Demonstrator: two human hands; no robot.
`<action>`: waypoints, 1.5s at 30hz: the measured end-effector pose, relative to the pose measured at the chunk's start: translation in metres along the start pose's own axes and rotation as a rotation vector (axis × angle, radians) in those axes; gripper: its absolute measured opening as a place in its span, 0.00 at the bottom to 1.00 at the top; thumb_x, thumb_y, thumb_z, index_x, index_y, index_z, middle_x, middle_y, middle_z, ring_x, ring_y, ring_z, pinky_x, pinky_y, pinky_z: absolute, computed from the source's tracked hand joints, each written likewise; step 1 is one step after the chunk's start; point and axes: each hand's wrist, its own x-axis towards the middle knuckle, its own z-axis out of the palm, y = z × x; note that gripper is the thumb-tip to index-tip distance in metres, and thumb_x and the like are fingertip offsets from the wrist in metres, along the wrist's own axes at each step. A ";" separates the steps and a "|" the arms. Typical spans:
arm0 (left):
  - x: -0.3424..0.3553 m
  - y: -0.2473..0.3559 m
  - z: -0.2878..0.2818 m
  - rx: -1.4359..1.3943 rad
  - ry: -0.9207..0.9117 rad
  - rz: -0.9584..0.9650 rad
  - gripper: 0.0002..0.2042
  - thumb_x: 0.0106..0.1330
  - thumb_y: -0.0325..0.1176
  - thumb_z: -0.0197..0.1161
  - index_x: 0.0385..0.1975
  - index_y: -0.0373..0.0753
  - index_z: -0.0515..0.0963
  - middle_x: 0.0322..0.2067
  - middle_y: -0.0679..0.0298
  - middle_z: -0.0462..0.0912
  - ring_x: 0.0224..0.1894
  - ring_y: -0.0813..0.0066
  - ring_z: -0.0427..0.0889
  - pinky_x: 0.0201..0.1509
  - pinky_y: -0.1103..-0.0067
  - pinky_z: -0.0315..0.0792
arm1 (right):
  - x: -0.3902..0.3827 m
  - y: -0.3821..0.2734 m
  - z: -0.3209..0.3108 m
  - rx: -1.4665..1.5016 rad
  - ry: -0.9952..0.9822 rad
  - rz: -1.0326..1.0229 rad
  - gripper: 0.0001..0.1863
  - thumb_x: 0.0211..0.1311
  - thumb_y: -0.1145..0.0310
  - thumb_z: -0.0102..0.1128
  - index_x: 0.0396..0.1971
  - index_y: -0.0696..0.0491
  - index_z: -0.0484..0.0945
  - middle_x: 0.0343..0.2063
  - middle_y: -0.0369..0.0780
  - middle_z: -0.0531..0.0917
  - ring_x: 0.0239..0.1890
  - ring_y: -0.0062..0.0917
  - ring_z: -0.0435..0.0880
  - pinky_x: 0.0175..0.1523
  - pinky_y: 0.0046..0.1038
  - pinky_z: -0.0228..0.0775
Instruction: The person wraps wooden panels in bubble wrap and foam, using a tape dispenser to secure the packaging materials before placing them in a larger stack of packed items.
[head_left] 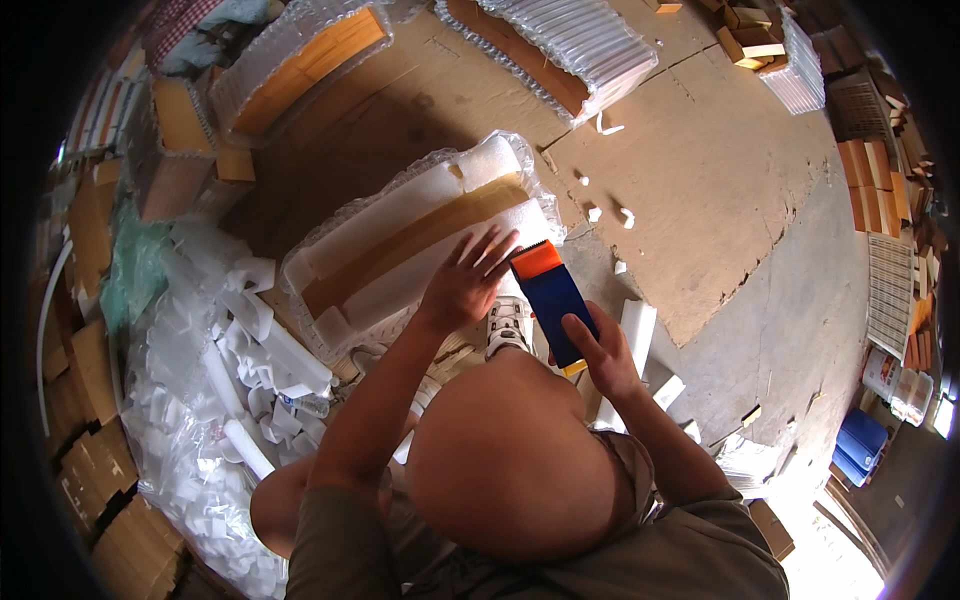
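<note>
In my right hand [606,358] is a tape dispenser [557,312] with a dark blue body. Its orange end carries a black toothed edge and points away from me; a bit of yellow shows at its near end. My left hand [468,283] has its fingers spread and empty, close beside that orange end. Beyond and under the left hand lies a long package [405,235]. White foam sheets cover its sides, a brown cardboard strip runs along its middle, and clear bubble wrap surrounds it. Whether my left fingers touch the package I cannot tell.
Loose white foam pieces and clear plastic [215,400] heap up at left. Other bubble-wrapped boxes [305,70] stand at the far left and far middle [620,65]. Foam scraps [627,217] dot the concrete floor. A foam tube [638,330] lies right of my shoe [509,325].
</note>
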 end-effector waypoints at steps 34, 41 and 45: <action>0.001 -0.009 0.026 0.217 0.084 -0.164 0.39 0.57 0.32 0.70 0.71 0.37 0.65 0.72 0.58 0.66 0.74 0.60 0.66 0.77 0.64 0.61 | 0.010 0.036 0.004 -0.260 0.075 -0.109 0.23 0.70 0.53 0.63 0.45 0.61 0.75 0.30 0.52 0.84 0.34 0.41 0.85 0.43 0.38 0.73; 0.035 -0.049 0.024 0.089 0.175 -0.235 0.34 0.65 0.37 0.68 0.70 0.34 0.65 0.71 0.53 0.67 0.72 0.55 0.68 0.75 0.64 0.64 | 0.017 0.040 0.001 -0.316 0.104 -0.138 0.22 0.70 0.54 0.64 0.44 0.61 0.76 0.31 0.53 0.85 0.35 0.41 0.87 0.42 0.40 0.73; 0.045 -0.066 0.026 0.088 0.210 -0.225 0.39 0.61 0.38 0.73 0.70 0.32 0.63 0.71 0.52 0.65 0.71 0.52 0.69 0.74 0.65 0.67 | 0.023 0.039 -0.018 -0.313 0.039 -0.061 0.25 0.68 0.53 0.65 0.49 0.62 0.77 0.34 0.54 0.85 0.37 0.41 0.87 0.44 0.38 0.75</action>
